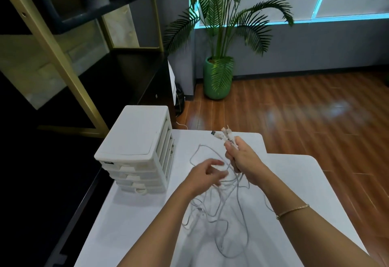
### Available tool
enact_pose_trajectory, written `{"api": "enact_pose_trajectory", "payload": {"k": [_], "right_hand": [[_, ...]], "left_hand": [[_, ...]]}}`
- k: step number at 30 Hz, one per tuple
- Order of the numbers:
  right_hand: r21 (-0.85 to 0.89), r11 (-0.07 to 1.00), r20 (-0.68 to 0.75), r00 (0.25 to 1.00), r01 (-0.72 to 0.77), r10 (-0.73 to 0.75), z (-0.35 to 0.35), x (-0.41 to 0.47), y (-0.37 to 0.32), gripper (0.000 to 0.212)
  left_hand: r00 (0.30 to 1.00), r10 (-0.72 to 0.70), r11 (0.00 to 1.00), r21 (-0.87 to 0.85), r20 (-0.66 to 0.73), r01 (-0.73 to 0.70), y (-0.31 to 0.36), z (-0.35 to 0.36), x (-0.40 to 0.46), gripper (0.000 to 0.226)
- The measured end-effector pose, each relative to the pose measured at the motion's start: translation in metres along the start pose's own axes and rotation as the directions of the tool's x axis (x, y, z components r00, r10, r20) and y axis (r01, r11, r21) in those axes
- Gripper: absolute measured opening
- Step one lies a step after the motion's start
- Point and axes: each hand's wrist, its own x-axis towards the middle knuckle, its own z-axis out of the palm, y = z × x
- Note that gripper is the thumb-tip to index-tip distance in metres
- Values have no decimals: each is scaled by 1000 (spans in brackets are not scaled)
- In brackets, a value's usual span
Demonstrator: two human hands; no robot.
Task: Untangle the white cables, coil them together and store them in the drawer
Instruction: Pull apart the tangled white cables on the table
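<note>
Near the centre of the frame, the right hand (242, 159) grips a bunch of white cables (223, 207) just below their plugs (224, 135), which stick up above the fist. The rest hangs in tangled loops down to the white worktop (294, 182). The left hand (205, 175), fingers loosely spread, reaches among the strands just left of the fist. A white drawer unit (134, 148) stands at the worktop's left edge, its drawers closed. A potted palm (219, 77) stands on the wooden floor, upper centre.
</note>
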Motion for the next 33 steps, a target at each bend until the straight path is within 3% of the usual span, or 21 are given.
{"api": "enact_pose_trajectory", "payload": {"k": [2,6,9,13,17,19,21,25,29,33], "right_hand": [[19,1000,-70,998,6,-4,-6,2,-7,18],[37,999,-99,995,-5,8,-17,4,-15,13],[39,999,-164,986,26,-19,-23,8,-16,13],[117,989,-342,939,87,-42,-45,15,-26,14],[132,985,-387,921,109,-50,-57,15,-40,15],[115,985,-436,897,130,-67,-63,13,-50,12],[141,974,-475,875,177,-90,-73,13,-61,14],[168,956,-550,828,241,-112,-101,16,-79,12],[203,939,-567,815,277,-118,-111,18,-90,18],[234,910,-566,809,341,-157,-112,14,-101,17]], "left_hand": [[998,0,992,127,59,-7,-11,0,-3,23],[998,-46,943,330,45,29,-25,-6,-3,25],[1000,-22,951,309,-17,26,-34,-10,0,19],[991,-71,989,124,-113,85,-57,-23,-8,23],[971,19,961,271,-237,48,-70,-26,-6,44],[955,22,969,243,-295,52,-75,-26,-3,42],[931,-69,992,78,-358,104,-82,-31,-5,34],[841,-267,959,-214,-471,184,-102,-42,-12,43],[745,-459,888,-258,-483,380,-116,-39,-13,39],[604,-662,744,-294,-443,600,-125,-47,-10,9]]}}
